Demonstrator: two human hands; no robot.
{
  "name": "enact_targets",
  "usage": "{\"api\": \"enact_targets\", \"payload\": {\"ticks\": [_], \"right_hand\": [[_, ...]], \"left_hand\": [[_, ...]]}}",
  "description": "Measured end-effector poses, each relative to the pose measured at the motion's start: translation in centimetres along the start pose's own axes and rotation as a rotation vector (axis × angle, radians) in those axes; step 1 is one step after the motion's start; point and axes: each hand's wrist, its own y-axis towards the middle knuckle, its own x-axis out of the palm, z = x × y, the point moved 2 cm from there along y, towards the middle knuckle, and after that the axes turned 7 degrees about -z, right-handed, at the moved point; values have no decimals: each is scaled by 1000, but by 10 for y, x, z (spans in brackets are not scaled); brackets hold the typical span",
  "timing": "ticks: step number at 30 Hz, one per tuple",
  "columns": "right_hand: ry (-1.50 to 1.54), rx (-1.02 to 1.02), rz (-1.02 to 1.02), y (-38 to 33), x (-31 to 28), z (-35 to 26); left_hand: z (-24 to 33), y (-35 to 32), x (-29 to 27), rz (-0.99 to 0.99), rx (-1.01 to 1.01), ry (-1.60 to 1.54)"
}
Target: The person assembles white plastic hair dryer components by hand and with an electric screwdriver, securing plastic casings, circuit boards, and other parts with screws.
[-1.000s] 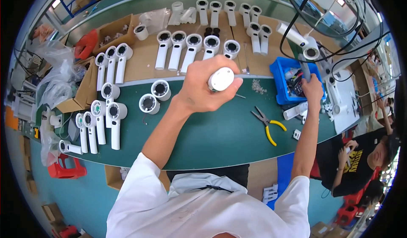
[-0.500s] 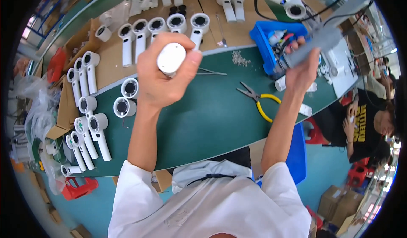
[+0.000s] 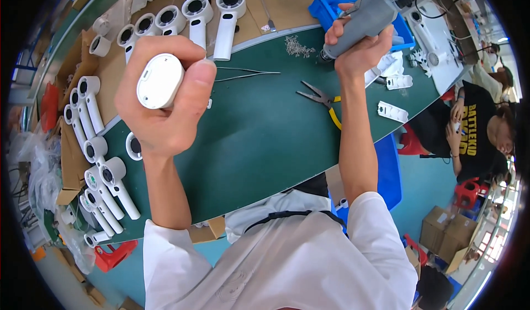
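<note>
My left hand (image 3: 185,119) is wrapped round a white handheld fan (image 3: 160,81), its oval handle end turned up with small holes in it. The fingers hide most of its body. In my right hand (image 3: 361,59) is a grey electric screwdriver (image 3: 367,20), held at a slant with its tip pointing down and left. That tip hovers close to a pile of small screws (image 3: 298,46) on the green mat (image 3: 259,139). Between my hands lie metal tweezers (image 3: 248,73) and yellow-handled pliers (image 3: 320,96), partly hidden by my right forearm.
Several white handheld fans (image 3: 227,28) lie along the back and left side. A blue bin (image 3: 319,4) stands behind my right hand. White shell pieces (image 3: 393,111) rest at the right. Cardboard (image 3: 77,155) edges the left; a co-worker (image 3: 475,139) sits far right.
My left hand has moved left and nearer with the fan. The screwdriver in my right hand has swung left, its tip now by the screw pile. The whole view has shifted.
</note>
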Motion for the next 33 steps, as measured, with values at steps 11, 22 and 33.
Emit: {"api": "enact_targets", "payload": {"ticks": [11, 22, 33], "right_hand": [[735, -139, -396, 12, 95, -99], [892, -243, -587, 9, 122, -120], [813, -259, -730, 10, 122, -122]], "left_hand": [[8, 2, 4, -156, -53, 115], [15, 3, 1, -180, 172, 357], [14, 4, 5, -203, 163, 400]]}}
